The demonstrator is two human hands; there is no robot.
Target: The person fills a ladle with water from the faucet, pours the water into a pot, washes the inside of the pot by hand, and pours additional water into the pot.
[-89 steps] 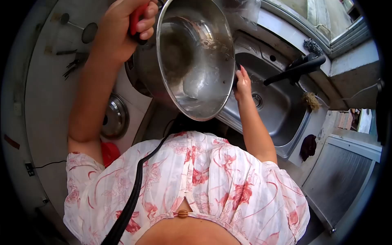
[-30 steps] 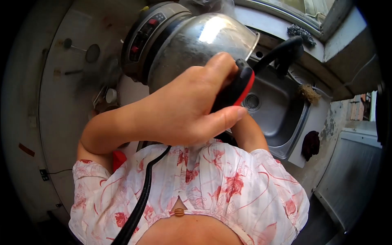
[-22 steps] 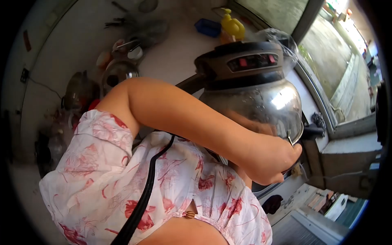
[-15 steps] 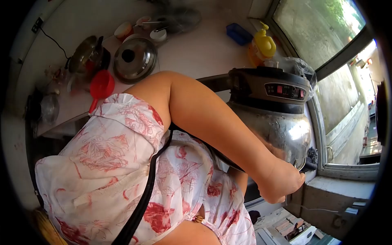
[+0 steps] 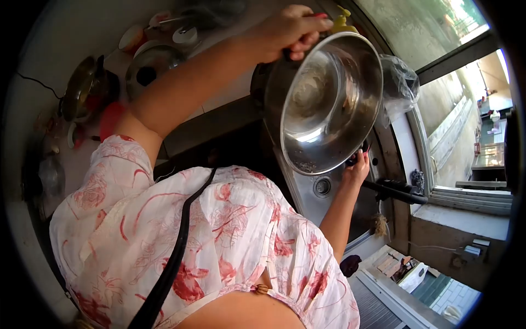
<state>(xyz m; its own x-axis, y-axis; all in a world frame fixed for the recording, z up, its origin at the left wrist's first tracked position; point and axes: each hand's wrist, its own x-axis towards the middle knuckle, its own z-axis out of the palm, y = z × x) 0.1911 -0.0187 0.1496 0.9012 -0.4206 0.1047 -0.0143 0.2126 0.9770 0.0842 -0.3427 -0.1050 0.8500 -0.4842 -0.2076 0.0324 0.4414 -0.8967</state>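
Observation:
Both my hands carry a shiny stainless-steel electric pot (image 5: 350, 118), tilted so its inside faces me. My left hand (image 5: 293, 33) reaches across the top and is closed around the handle at the pot's upper left side. Lower right, my right hand (image 5: 357, 169) grips the dark handle near the rim. Inside the pot, the bottom looks wet and cloudy, and small bits cling near the lower rim. Under it lies a steel sink (image 5: 307, 189) with its drain (image 5: 322, 187) showing. The pot's dark base is mostly hidden behind it.
A black faucet (image 5: 397, 192) juts over the sink's right side. On the counter at left are a steel pan (image 5: 79, 90), a lid (image 5: 145, 63), a red ladle (image 5: 111, 118) and a white cup (image 5: 185, 35). A plastic bag (image 5: 400, 82) hangs near the window. A yellow pump bottle (image 5: 342, 22) stands behind.
The pot was base-up on the right; it has turned so its inside faces me. My left hand has moved up from the lower right. My right hand has come into view.

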